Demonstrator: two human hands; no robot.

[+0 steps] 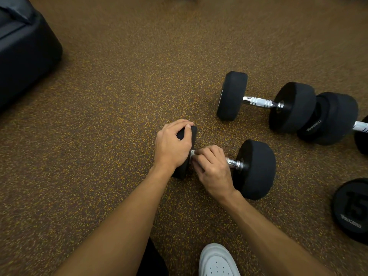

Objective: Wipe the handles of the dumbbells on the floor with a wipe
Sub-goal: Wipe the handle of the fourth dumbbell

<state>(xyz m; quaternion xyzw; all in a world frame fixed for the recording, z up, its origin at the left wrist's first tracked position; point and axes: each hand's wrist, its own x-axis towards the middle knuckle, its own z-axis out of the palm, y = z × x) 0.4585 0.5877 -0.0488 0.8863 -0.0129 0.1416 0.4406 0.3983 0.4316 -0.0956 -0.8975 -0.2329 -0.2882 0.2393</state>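
Observation:
A black dumbbell (pixel 255 168) with a chrome handle lies on the speckled floor in front of me. My left hand (pixel 172 145) grips its left head from above. My right hand (pixel 212 168) is curled round the handle, with a bit of white wipe (pixel 192 153) showing by the fingertips. Only a short piece of handle shows at the right head. A second dumbbell (pixel 258 101) lies farther back to the right, its ribbed handle bare.
A third dumbbell (pixel 330 120) lies at the right edge, touching the second. A black head marked 15 (pixel 352 210) sits at the lower right. A black padded bench (pixel 22 54) fills the upper left. My white shoe (pixel 217 261) is at the bottom.

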